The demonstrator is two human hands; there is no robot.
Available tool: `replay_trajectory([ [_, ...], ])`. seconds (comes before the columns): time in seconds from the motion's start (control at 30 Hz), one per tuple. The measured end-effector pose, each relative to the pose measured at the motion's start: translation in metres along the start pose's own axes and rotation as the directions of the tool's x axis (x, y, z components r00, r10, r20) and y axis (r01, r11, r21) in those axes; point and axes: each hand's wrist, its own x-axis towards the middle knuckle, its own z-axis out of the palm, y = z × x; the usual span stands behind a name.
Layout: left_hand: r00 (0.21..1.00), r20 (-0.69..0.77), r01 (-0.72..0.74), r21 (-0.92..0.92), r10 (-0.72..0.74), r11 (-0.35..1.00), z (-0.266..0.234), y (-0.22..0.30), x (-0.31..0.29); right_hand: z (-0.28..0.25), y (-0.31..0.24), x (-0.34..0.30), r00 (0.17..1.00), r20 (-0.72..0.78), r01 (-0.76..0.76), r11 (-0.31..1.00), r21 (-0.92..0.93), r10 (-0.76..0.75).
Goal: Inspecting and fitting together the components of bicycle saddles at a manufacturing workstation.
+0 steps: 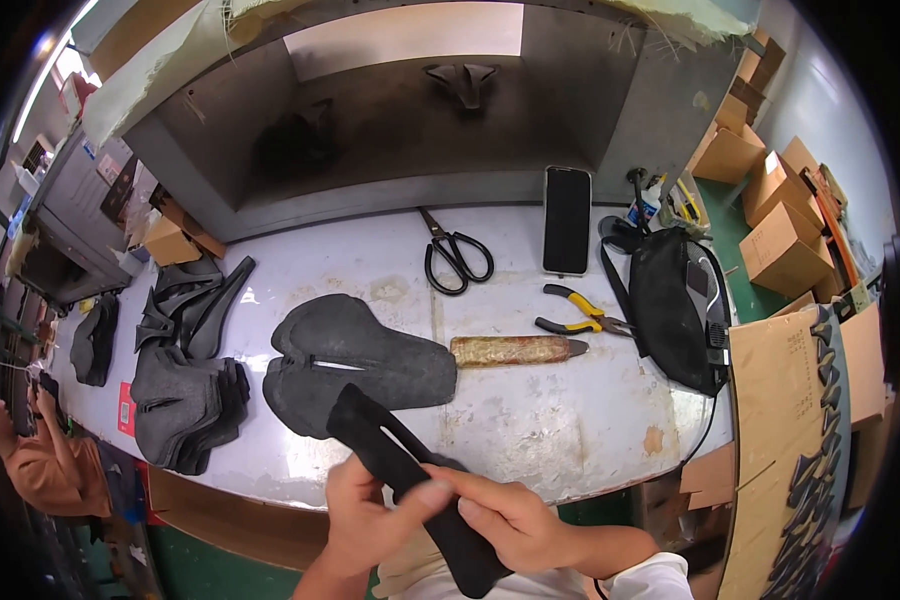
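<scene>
Close to my body, a black bicycle saddle piece [390,462] with a long slot is held at a slant in both hands. My left hand [365,520] is closed around its left side, the thumb lying across it. The thumb and fingers of my right hand [515,520] pinch its edge near the middle. Just beyond the held piece, a grey saddle-shaped sheet [400,360] with a centre slit lies flat on the white table [530,450]. A tape-wrapped tool [510,350] with a short dark tip lies against that sheet's narrow end.
At left are stacked saddle-shaped sheets [185,410] and dark saddle shells [195,300]. Scissors [455,255], a phone [567,220], yellow-handled pliers [585,313] and a black pouch [670,310] lie farther back. Behind stands a grey open booth [390,195]. Another person [55,460] is at far left.
</scene>
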Motion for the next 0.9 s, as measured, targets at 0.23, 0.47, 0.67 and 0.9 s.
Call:
replay_trajectory([
  [0.23, 0.986, -0.079, 0.114, -0.304, -0.144, 0.946, 0.008, -0.017, -0.006, 0.000, 0.003, 0.006, 0.952, -0.101, 0.268, 0.946, -0.181, -0.288],
  [0.47, 0.695, 0.618, 0.718, -0.624, -0.368, 0.308, 0.018, -0.076, -0.061, -0.020, -0.012, 0.007, 0.926, -0.124, 0.274, 0.859, -0.432, -0.357],
  [0.67, 0.878, 0.409, 0.272, 0.003, -0.250, 0.962, 0.014, -0.052, -0.052, -0.023, -0.010, 0.010, 0.918, -0.161, 0.266, 0.862, -0.432, -0.363],
  [0.9, 0.999, -0.044, 0.011, -0.033, -0.012, 0.999, 0.018, -0.039, -0.045, -0.030, 0.013, 0.009, 0.686, -0.070, 0.349, 0.411, -0.842, -0.724],
])
